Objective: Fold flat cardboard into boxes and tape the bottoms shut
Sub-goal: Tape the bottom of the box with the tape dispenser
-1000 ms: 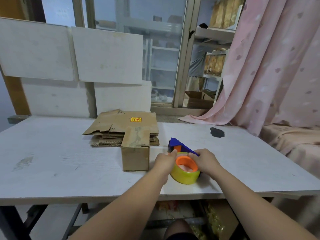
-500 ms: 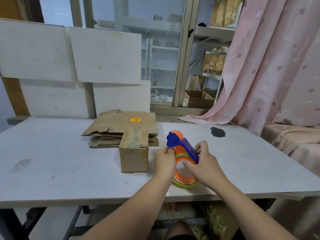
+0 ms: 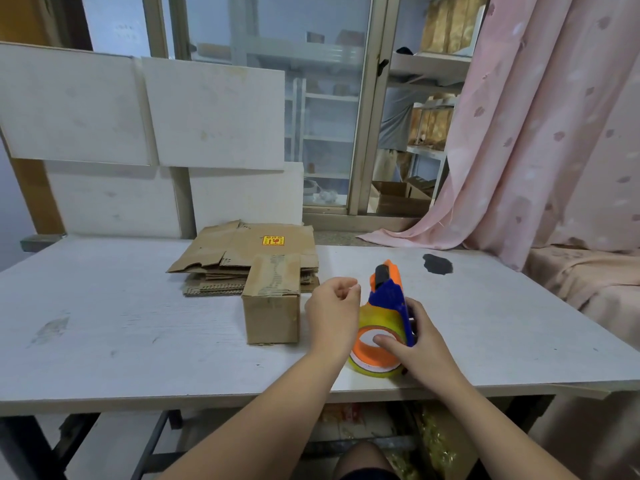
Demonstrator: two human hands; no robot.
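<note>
A wide white table (image 3: 104, 341) fills the lower half of the view, in a room with a glass-paned window frame (image 3: 362, 133) behind it. White boards (image 3: 207, 112) stand upright along the table's far left side. A pink curtain (image 3: 536, 133) hangs on the right, its hem trailing along the table's far edge. A dark stain (image 3: 437, 264) marks the tabletop near the curtain.

At the middle of the far side lies a stack of flat cardboard (image 3: 242, 244), with a yellow label on the top sheet. A small folded box (image 3: 272, 306) stands against the front of the stack, a worn strip running along its top.

Just right of the box is the left hand (image 3: 334, 313), its fingers curled toward the thumb; whether it pinches a tape end cannot be told. Close beside it, near the table's front edge, an orange and blue tape dispenser (image 3: 384, 306) with a yellowish roll stands tilted, nose pointing away. The right hand (image 3: 419, 344) grips it, thumb on the orange hub, fingers round the blue side.
</note>
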